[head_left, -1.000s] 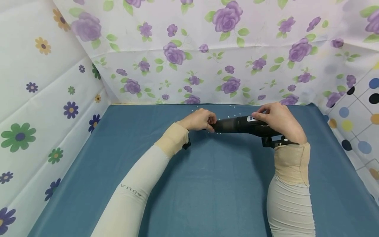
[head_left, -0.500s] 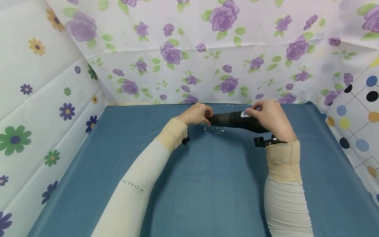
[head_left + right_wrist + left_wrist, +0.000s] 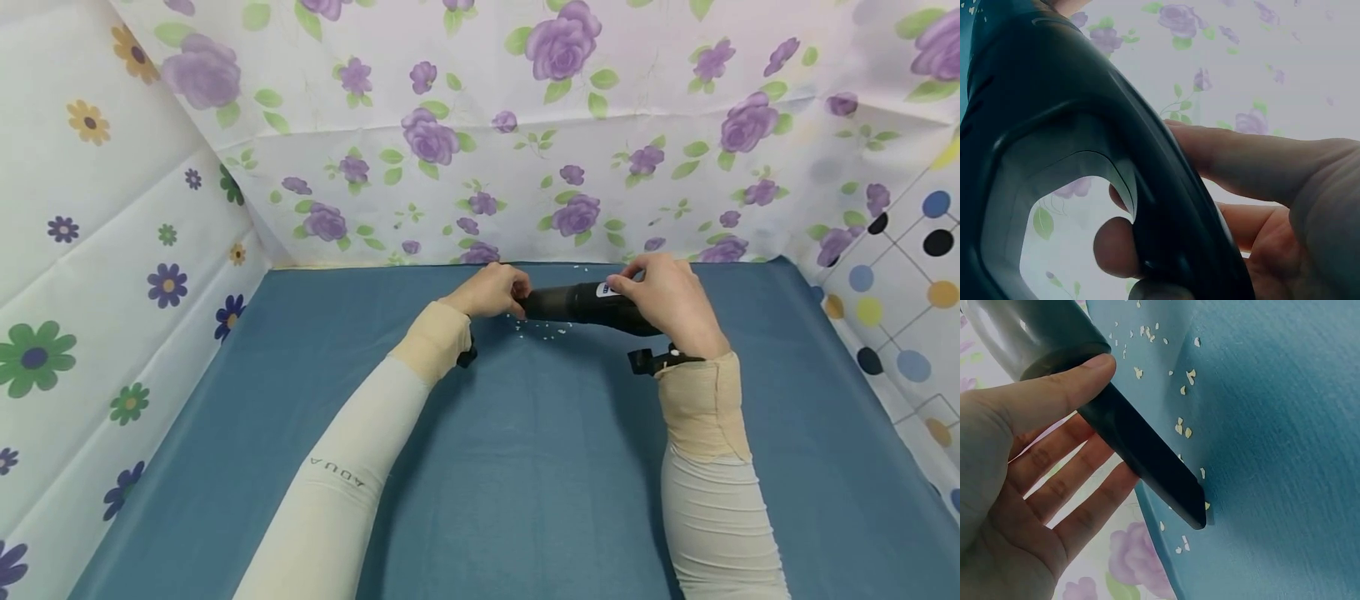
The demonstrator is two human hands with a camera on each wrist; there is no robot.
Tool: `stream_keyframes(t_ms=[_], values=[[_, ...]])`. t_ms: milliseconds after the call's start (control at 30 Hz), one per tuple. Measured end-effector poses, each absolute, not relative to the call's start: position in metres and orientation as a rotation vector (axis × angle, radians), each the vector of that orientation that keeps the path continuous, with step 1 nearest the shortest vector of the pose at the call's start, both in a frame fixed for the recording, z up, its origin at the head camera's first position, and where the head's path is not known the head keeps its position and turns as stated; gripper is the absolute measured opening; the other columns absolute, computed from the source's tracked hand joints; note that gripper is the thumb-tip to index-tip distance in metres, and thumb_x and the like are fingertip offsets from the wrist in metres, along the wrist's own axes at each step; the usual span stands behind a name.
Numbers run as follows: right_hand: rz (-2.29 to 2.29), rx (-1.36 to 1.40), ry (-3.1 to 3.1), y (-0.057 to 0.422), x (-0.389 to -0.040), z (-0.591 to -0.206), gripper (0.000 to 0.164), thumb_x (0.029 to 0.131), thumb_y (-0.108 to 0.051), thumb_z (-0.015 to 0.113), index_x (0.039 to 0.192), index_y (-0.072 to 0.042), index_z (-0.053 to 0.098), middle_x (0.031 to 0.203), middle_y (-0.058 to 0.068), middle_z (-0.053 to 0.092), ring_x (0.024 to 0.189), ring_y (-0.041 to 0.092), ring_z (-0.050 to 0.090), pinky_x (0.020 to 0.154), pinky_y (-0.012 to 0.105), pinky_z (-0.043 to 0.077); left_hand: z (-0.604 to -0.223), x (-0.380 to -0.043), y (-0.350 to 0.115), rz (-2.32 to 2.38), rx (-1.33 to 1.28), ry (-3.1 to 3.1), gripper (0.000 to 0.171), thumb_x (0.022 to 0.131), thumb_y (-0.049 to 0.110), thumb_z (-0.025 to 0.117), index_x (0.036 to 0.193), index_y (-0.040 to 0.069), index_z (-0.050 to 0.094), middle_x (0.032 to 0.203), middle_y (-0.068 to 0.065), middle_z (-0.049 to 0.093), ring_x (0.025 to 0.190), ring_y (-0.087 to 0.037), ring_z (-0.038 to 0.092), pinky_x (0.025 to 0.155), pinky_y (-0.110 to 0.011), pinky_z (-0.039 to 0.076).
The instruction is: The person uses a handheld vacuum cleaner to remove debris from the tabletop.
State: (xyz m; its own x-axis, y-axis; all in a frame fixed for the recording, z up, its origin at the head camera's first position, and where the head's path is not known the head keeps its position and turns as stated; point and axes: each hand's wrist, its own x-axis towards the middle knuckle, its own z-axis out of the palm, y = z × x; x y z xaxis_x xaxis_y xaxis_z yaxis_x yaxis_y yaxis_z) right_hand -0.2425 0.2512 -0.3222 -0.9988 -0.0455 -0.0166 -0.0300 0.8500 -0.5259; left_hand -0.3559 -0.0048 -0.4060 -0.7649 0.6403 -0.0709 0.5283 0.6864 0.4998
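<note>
A black handheld vacuum cleaner [image 3: 588,304] is held by both hands near the far edge of the blue cloth. My right hand [image 3: 670,300] grips its loop handle [image 3: 1166,206], the thumb on one side and fingertips coming through the opening. At the other end, my left hand [image 3: 487,289] holds the narrow flat nozzle [image 3: 1154,453], thumb on top and fingers along its underside. The nozzle's slanted tip is close over the cloth, among small pale scraps [image 3: 1179,429]. In the head view the left hand hides most of the nozzle.
The blue cloth [image 3: 525,467] covers the work surface. Behind it hangs a white sheet with purple roses [image 3: 427,137]. Flower-patterned sheeting [image 3: 82,250] borders the left side, dotted sheeting [image 3: 911,283] the right. Scattered scraps lie along the far edge.
The vacuum cleaner and my right hand have moved left and slightly toward the far edge. My left hand has moved a little farther away too. Scraps now show on the near side of the vacuum.
</note>
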Motion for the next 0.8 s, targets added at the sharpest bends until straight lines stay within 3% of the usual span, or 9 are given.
stream_keyframes(t_ms=[300, 800], values=[[-0.853, -0.108, 2.973, 0.259, -0.24, -0.32, 0.039, 0.107, -0.033, 0.062, 0.12, 0.002, 0.072, 0.107, 0.023, 0.07, 0.073, 0.029, 0.058, 0.06, 0.039, 0.044, -0.405, -0.354, -0.004, 0.683, 0.951, 2.635, 0.026, 0.088, 0.016, 0.087, 0.109, 0.011, 0.073, 0.107, -0.006, 0.071, 0.097, -0.019, 0.066, 0.086, -0.035, 0.055], [-0.824, -0.107, 2.968, 0.277, -0.237, -0.315, 0.043, 0.107, -0.037, 0.061, 0.123, 0.002, 0.071, 0.106, 0.022, 0.071, 0.076, 0.029, 0.056, 0.061, 0.039, 0.042, -0.403, -0.35, 0.012, 0.679, 0.975, 2.63, 0.028, 0.089, 0.018, 0.086, 0.111, 0.01, 0.072, 0.108, -0.006, 0.071, 0.098, -0.018, 0.066, 0.088, -0.035, 0.055]])
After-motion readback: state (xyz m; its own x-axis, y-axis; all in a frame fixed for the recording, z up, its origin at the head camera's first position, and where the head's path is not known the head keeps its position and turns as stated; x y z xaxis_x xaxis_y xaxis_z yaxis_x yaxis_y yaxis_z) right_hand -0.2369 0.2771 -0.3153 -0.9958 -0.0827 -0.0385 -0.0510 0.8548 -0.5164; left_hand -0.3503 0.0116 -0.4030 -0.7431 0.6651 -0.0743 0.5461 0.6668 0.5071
